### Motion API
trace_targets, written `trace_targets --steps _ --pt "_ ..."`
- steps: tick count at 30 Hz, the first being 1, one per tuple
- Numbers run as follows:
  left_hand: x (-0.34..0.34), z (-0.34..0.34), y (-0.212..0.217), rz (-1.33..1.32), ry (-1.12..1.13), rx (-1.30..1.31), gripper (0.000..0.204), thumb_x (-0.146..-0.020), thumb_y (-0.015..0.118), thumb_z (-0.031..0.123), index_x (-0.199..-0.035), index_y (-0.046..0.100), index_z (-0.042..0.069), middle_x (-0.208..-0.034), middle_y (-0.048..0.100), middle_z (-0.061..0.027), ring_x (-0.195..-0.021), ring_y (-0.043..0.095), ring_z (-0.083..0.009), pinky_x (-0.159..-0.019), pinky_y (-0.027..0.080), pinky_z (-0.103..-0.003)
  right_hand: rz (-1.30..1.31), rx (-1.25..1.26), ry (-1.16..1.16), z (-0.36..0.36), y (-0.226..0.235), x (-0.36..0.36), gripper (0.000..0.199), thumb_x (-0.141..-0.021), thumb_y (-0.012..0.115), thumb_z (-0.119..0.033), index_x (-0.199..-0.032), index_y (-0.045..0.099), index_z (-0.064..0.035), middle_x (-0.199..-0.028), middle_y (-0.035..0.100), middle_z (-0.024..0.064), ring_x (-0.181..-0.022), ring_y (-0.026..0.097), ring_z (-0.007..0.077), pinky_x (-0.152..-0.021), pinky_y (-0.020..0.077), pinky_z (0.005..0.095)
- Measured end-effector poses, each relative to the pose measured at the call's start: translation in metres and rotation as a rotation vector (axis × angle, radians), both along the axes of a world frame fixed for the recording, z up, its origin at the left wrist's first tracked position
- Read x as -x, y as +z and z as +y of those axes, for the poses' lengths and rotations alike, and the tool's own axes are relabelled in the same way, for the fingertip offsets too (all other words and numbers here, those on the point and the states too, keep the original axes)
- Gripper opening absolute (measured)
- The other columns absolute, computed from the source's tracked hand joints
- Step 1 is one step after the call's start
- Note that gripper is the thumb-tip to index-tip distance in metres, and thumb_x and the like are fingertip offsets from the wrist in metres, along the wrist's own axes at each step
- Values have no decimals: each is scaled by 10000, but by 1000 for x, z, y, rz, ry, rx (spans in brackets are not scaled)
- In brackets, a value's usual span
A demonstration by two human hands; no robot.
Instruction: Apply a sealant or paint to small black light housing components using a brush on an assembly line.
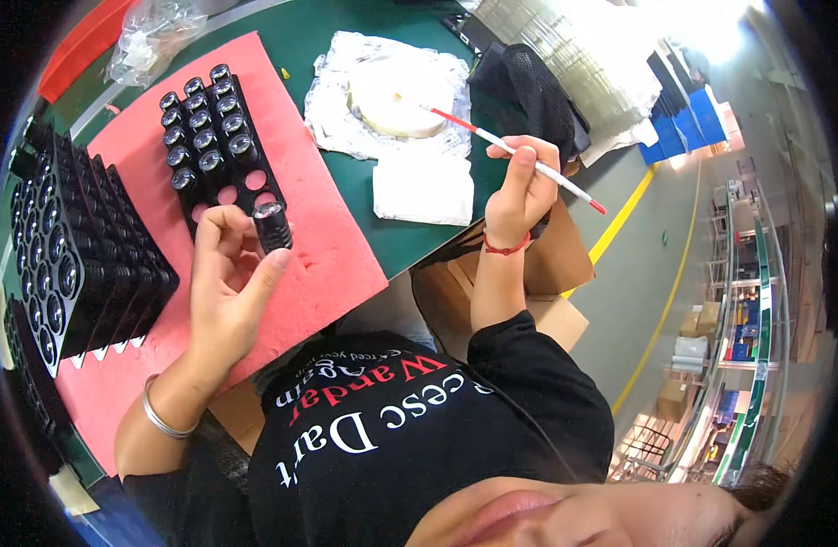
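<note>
My left hand (pixel 226 278) is closed around a short black lens barrel (pixel 273 228) with a glass top. It holds the barrel upright at the near end of a black tray (pixel 189 118). Similar barrels stand in that tray in rows, and several round holes at its near end show the pink foam beneath. My right hand (pixel 524 187) pinches a thin red-and-white stick (pixel 551 173), pen-like in shape. The stick's far tip points at a round whitish dish (pixel 396 100) on crumpled white wrapping (pixel 332 68); whether it touches the dish I cannot tell.
A pink foam sheet (pixel 332 273) covers much of the green table (pixel 282 23). Stacked black trays of lens barrels (pixel 72 246) rise at left. A folded white cloth (pixel 424 191) lies before the dish. A black mesh bag (pixel 537 87) and cardboard box (pixel 560 246) are at right.
</note>
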State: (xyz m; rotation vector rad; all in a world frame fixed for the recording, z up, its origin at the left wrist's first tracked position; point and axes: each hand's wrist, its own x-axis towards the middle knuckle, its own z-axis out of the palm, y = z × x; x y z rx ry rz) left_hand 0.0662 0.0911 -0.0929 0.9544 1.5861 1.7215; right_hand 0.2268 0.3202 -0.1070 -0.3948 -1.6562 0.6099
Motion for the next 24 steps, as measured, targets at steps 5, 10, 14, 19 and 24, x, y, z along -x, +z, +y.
trace_targets --steps 5,10,14,19,24 --pt "5 2 2 -158 -69 93 326 -756 579 32 -1043 425 17 -928 552 -41 -835 497 -70 -733 391 -204 -8 76 19 4 2 -2 268 -893 373 -212 -775 484 1 -658 516 72 -582 501 119 -569 407 224" --pt "7 3 1 -265 -17 113 310 -752 586 40 -1039 479 -11 -930 566 -41 -852 515 -75 -770 390 -201 375 197 128 6 1 -3 235 -871 419 -252 -795 459 -33 -691 513 81 -576 489 143 -543 400 249" --pt "10 5 4 -250 -33 177 341 -756 540 45 -1079 457 -28 -1003 560 -87 -935 513 -121 -853 372 -235 532 399 741 -14 2 -8 232 -889 381 -270 -854 495 -71 -737 530 45 -668 460 131 -644 377 258" --pt "12 4 2 -272 -5 127 324 -752 609 91 -1042 499 -2 -918 586 -62 -826 528 -71 -742 399 -196 372 385 863 -36 3 0 238 -897 361 -281 -809 452 -80 -663 483 39 -598 398 131 -578 321 258" --pt "11 2 1 -274 2 127 322 -752 614 101 -1038 501 4 -904 589 -54 -818 527 -67 -733 400 -193 356 399 856 -38 1 9 234 -893 370 -284 -807 446 -80 -643 476 41 -585 401 130 -565 319 260"
